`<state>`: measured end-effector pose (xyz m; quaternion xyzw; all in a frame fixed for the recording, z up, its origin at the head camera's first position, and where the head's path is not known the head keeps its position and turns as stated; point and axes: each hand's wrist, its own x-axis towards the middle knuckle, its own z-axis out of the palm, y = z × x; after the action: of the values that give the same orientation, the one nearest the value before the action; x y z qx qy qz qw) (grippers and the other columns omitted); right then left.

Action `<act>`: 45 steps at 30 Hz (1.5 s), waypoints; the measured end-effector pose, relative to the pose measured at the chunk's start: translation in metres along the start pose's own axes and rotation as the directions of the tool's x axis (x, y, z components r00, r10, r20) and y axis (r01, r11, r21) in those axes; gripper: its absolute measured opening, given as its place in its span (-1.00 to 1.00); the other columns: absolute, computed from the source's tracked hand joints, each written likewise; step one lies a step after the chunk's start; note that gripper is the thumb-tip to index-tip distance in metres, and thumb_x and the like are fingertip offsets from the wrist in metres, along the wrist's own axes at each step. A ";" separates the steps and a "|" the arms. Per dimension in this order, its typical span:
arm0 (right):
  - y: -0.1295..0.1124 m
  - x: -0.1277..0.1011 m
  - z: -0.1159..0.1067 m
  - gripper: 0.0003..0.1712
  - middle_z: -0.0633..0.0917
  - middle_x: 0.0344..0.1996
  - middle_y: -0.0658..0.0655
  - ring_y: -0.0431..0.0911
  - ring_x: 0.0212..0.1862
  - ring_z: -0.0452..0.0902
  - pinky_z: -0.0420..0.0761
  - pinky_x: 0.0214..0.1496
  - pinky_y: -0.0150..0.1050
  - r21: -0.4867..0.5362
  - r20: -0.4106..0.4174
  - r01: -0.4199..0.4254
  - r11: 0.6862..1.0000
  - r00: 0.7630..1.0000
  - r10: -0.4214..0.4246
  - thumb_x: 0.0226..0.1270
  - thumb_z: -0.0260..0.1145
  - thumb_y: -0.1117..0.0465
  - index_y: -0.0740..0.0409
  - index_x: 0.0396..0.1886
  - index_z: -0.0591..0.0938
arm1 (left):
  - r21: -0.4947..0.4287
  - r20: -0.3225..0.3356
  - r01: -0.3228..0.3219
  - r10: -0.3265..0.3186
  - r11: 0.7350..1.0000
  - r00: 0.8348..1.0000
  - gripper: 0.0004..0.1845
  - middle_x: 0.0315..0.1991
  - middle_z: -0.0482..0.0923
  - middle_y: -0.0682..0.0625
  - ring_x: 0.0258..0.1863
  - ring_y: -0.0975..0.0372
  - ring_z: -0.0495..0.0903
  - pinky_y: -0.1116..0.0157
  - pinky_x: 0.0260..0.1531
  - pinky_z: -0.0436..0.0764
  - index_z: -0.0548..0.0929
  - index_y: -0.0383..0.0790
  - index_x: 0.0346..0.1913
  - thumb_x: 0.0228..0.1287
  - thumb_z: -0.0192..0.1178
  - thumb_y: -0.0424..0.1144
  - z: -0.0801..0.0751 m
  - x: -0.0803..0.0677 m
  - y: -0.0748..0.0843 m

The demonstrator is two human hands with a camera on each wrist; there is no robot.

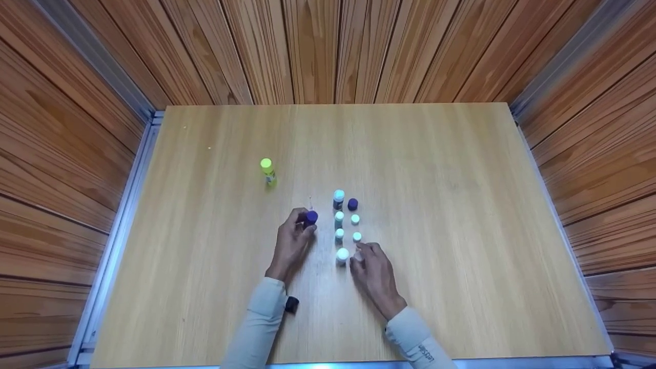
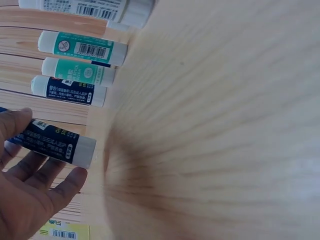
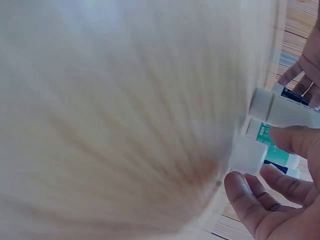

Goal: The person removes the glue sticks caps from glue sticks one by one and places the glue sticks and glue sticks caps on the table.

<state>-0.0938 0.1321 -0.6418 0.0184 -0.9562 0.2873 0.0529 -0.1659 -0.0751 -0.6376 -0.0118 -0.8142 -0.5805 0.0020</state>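
Several glue sticks stand upright in two short rows (image 1: 339,224) at the middle of the wooden table (image 1: 461,205). My left hand (image 1: 294,241) grips a dark-labelled stick with a blue cap (image 1: 310,217) just left of the rows; the left wrist view shows that stick (image 2: 55,142) between thumb and fingers (image 2: 65,187). My right hand (image 1: 374,274) pinches a small white stick (image 1: 359,255) at the near end of the right row, next to a larger white-capped stick (image 1: 342,254). In the right wrist view the small white stick (image 3: 247,156) sits between thumb and fingers (image 3: 250,195).
A yellow-capped glue stick (image 1: 267,170) stands alone to the far left of the rows. Wood-panelled walls enclose the table on three sides, with metal rails (image 1: 118,225) along its left and right edges. A blue-capped stick (image 1: 352,204) heads the right row.
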 end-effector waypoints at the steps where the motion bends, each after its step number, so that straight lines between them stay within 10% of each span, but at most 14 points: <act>1: -0.001 0.000 -0.002 -0.63 0.60 -0.14 0.09 -0.17 -0.27 0.53 0.59 -0.23 -0.27 0.013 -0.005 -0.005 1.000 1.000 0.005 0.22 0.38 0.24 0.19 0.04 0.64 | -0.003 0.004 -0.013 0.013 1.000 1.000 -0.69 0.04 0.56 -0.05 0.12 0.15 0.50 0.11 0.16 0.47 0.48 -0.15 0.03 0.26 0.21 -0.43 -0.001 0.000 0.001; 13: -0.020 0.025 -0.032 -0.64 0.63 -0.11 0.11 -0.15 -0.15 0.62 0.63 -0.09 -0.28 0.316 -0.026 -0.048 0.947 0.998 0.060 0.36 0.29 0.13 0.17 0.08 0.59 | 0.086 0.016 -0.244 0.244 0.966 0.970 -0.70 -0.07 0.51 0.03 -0.03 0.19 0.51 0.15 -0.01 0.55 0.56 -0.09 -0.01 0.21 0.30 -0.37 -0.009 0.006 0.022; 28: -0.051 0.071 -0.063 -0.50 0.67 -0.18 0.14 0.08 -0.19 0.65 0.66 -0.10 -0.09 0.735 0.131 -0.120 0.667 0.991 0.034 0.31 0.32 0.00 0.22 0.12 0.58 | 0.310 0.082 -0.464 0.463 0.830 0.883 -0.68 -0.11 0.51 0.10 -0.04 0.28 0.44 0.37 -0.04 0.51 0.68 -0.06 -0.05 0.12 0.38 -0.38 0.000 0.021 0.070; 36: -0.051 0.082 -0.069 -0.58 0.72 -0.32 0.11 0.02 -0.29 0.68 0.69 -0.24 -0.21 0.729 0.080 -0.065 0.681 0.997 0.009 0.24 0.38 0.04 0.22 -0.02 0.66 | 0.385 0.090 -0.546 0.559 0.744 0.825 -0.73 -0.12 0.59 0.04 -0.05 0.23 0.50 0.29 -0.01 0.49 0.67 -0.18 -0.12 0.08 0.40 -0.40 0.001 0.025 0.085; 45: -0.046 0.081 -0.074 -0.68 0.73 -0.30 0.16 0.04 -0.30 0.67 0.68 -0.22 -0.07 0.716 0.073 -0.015 0.698 0.996 -0.053 0.25 0.36 0.19 0.26 -0.05 0.69 | 0.393 0.133 -0.580 0.580 0.714 0.804 -0.75 -0.14 0.65 0.02 -0.07 0.24 0.53 0.40 -0.05 0.54 0.72 -0.29 -0.10 0.11 0.38 -0.38 -0.001 0.024 0.089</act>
<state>-0.1647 0.1337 -0.5462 0.0601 -0.7708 0.6343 0.0023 -0.1884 -0.0469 -0.5530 -0.2655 -0.8731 -0.3641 0.1860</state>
